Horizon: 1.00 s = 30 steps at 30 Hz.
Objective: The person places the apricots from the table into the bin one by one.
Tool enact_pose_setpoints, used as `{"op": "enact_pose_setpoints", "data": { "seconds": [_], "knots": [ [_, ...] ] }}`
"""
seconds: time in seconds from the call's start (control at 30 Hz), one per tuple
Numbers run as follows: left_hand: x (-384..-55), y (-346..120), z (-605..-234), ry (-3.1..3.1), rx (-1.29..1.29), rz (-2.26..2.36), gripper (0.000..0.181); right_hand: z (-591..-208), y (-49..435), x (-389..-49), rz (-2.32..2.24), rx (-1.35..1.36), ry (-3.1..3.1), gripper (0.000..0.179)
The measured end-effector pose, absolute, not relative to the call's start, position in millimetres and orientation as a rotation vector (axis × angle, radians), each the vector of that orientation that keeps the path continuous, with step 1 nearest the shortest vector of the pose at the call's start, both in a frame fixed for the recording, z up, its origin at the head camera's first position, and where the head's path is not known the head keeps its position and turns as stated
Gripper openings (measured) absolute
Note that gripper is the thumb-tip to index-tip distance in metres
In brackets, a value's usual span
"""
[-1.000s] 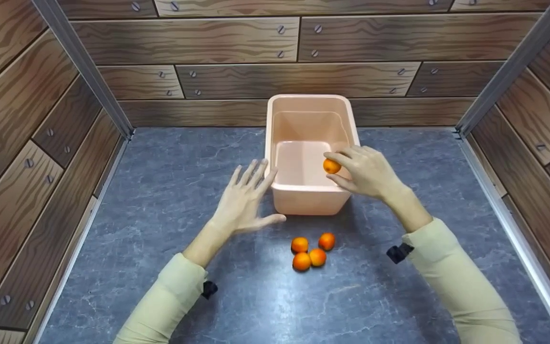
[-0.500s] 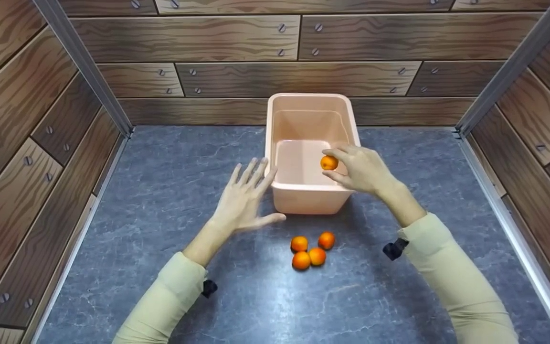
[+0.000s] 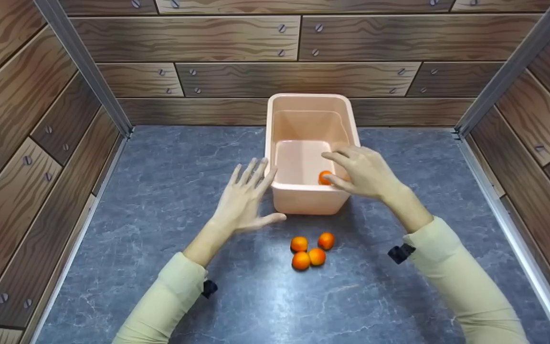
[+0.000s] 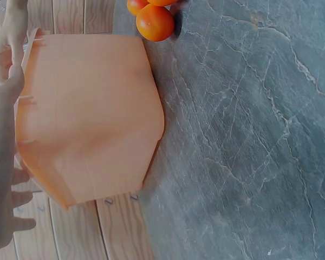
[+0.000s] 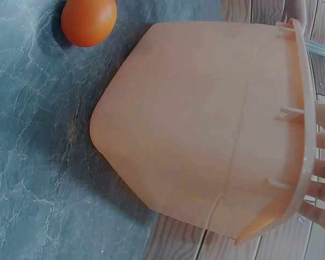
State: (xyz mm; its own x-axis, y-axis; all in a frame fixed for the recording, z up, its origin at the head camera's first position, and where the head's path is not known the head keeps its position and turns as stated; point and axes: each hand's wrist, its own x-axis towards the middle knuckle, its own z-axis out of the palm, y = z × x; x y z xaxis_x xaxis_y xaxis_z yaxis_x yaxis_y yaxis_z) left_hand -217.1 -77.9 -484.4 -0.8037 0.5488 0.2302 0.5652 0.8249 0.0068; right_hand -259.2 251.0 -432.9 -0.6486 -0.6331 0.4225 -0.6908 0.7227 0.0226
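Release seems the step: right hand (image 3: 364, 171), grip apart, by an orange (image 3: 323, 177) in the tub (image 3: 306, 201); left hand (image 3: 242, 203), fingers spread, alongside. Next likely calls for reaching the bench (image 3: 198, 306) oranges (image 3: 317, 257).

the head view was bright, with pale glare on the tabletop (image 3: 280, 301); both wrist views looked hazier, soft shadow edging the bin (image 5: 195, 119).
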Motion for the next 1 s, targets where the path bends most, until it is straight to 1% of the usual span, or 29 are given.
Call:
{"op": "enact_pose_setpoints", "data": {
  "seconds": [0.13, 0.63, 0.93, 1.0],
  "knots": [
    [-217, -78, -485, -2.793, -0.859, -0.122, 0.115, -431, 251, -252, 0.185, 1.044, -2.493, 0.051],
    [-216, -79, -484, -2.797, -0.859, -0.123, 0.113, -428, 253, -221, 0.090, 1.130, -2.354, 0.058],
    [-216, -79, -485, -2.785, -0.864, -0.120, 0.114, -433, 259, -202, 0.119, 1.183, -2.306, 0.062],
    [-217, -79, -485, -2.783, -0.863, -0.122, 0.114, -435, 260, -198, 0.128, 1.200, -2.287, 0.060]
  ]
}}
